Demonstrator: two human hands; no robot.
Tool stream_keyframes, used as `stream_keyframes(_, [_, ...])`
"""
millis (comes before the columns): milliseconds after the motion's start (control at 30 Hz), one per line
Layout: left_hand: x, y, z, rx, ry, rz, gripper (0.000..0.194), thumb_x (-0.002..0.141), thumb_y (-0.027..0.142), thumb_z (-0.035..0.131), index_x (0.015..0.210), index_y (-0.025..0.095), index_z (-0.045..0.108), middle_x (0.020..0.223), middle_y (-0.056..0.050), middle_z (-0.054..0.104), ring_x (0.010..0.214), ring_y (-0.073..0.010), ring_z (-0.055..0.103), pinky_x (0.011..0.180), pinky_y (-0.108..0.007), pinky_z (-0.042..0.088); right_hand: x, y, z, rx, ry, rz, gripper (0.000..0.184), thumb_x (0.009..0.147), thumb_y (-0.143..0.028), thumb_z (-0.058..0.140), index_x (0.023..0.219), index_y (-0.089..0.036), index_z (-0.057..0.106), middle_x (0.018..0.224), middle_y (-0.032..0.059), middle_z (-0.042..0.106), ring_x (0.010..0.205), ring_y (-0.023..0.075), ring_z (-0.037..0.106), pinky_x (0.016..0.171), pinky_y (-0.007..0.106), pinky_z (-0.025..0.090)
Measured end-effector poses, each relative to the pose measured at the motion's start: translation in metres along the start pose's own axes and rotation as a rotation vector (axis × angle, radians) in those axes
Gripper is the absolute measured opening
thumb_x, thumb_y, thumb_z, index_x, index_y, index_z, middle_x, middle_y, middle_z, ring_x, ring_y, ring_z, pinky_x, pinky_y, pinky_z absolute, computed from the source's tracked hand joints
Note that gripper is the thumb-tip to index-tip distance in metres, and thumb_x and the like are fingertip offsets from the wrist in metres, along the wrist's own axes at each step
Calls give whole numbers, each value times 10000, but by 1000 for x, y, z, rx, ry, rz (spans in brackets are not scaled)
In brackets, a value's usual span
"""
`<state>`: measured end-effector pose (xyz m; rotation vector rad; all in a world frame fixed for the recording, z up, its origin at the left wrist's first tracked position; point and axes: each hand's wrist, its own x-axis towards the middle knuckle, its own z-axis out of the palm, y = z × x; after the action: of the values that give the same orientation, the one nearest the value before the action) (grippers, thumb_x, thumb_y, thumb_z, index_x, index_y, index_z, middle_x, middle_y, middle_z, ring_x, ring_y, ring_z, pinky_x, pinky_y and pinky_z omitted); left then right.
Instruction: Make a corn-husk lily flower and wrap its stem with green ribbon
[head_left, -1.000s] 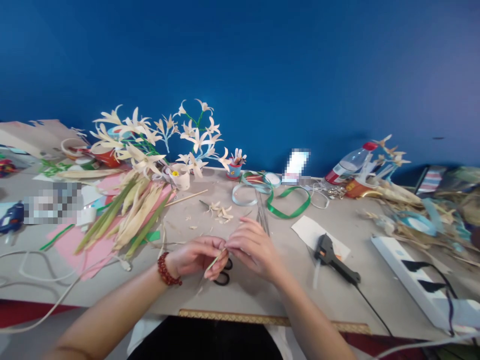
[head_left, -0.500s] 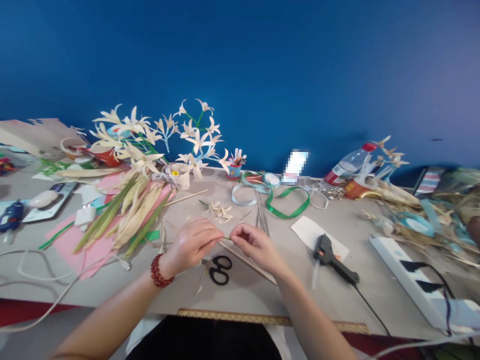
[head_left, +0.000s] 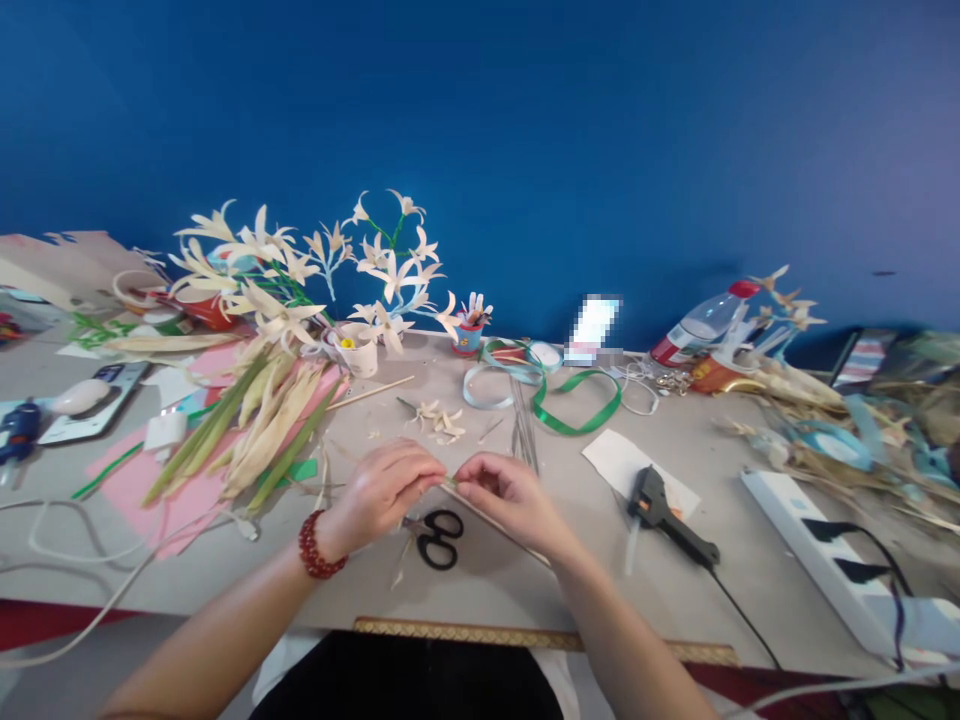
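My left hand [head_left: 394, 490], with a red bead bracelet at its wrist, has its fingers pinched together. Opposite it my right hand [head_left: 510, 500] is pinched as well, and the two sets of fingertips almost meet. Between them shows a small thin greenish strip [head_left: 452, 481], mostly covered by the fingers. A thin wooden stick [head_left: 499, 527] slants from the fingertips down to the right under my right hand. Black-handled scissors [head_left: 439, 538] lie on the table just below the hands, their blades partly hidden by my left hand. Beyond the fingers lie small cream husk flowers [head_left: 439, 418].
Dried corn husks [head_left: 270, 430] lie on pink paper at left, below cream flowers [head_left: 262, 250] in cups. Green ribbon [head_left: 577, 425] and thin wires [head_left: 523, 425] are behind my right hand. At right are a glue gun [head_left: 667, 520], power strip [head_left: 810, 560] and bottle [head_left: 701, 325].
My right hand has shifted slightly left, its fingertips closer to the left hand's, and less of the green strip shows. The view has shifted a little.
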<state>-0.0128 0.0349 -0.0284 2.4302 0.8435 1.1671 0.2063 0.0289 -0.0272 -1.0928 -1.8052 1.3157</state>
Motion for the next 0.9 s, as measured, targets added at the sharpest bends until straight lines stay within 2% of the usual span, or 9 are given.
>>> stream_keyframes(167, [-1,1,0,23,-37,-32,117,890,108,559,963,172,624,865,-60,667,875,-198,609,832,-352,480,-1,-5,-1,-203,77,-92,105,894,-261,598,818,-190,614,691,-21,557,574,103,451,521,210,339])
stream_keyframes(333, [-2,4,5,58,-7,-91,76,918,136,514,908,179,576,848,-53,638,885,-201,574,844,-359,444,-2,-7,0,-417,123,-316,110,933,-214,527,844,-194,589,770,20,586,680,135,535,596,226,386])
stream_keyframes(467, [-1,7,9,3,-66,-261,201,970,209,416,799,179,517,746,-22,571,747,-167,535,730,-310,425,-2,-3,1,-521,132,-417,109,952,-200,491,890,-192,580,796,42,614,713,149,561,613,231,405])
stream_keyframes(567, [-1,9,12,-127,-103,-417,331,994,267,365,686,189,455,615,26,485,598,-126,485,612,-262,389,-2,-2,3,-555,125,-418,114,961,-211,480,912,-191,581,810,46,621,706,148,567,612,231,413])
stream_keyframes(633, [-2,9,12,-191,-112,-455,371,999,289,353,655,189,449,567,41,459,545,-114,467,574,-250,380,-2,-2,4,-560,125,-401,117,962,-216,480,910,-191,582,808,42,617,685,143,562,601,230,410])
stream_keyframes(733, [-3,8,10,-167,-89,-390,281,980,290,405,759,180,539,681,7,570,647,-134,546,635,-260,435,0,-2,4,-545,139,-367,122,963,-232,486,899,-194,582,805,37,607,668,138,555,591,230,404])
stream_keyframes(833, [-5,4,8,-16,-31,-206,113,930,236,512,955,182,608,913,-56,672,907,-197,607,833,-333,476,1,-2,2,-513,165,-349,134,965,-245,483,888,-196,581,796,35,595,683,145,557,607,237,408])
stream_keyframes(900, [-5,1,7,73,11,-97,154,919,176,514,1025,195,623,958,-64,703,979,-216,615,939,-392,455,1,-3,1,-492,166,-327,136,962,-248,484,882,-198,582,785,32,586,676,147,552,609,243,407])
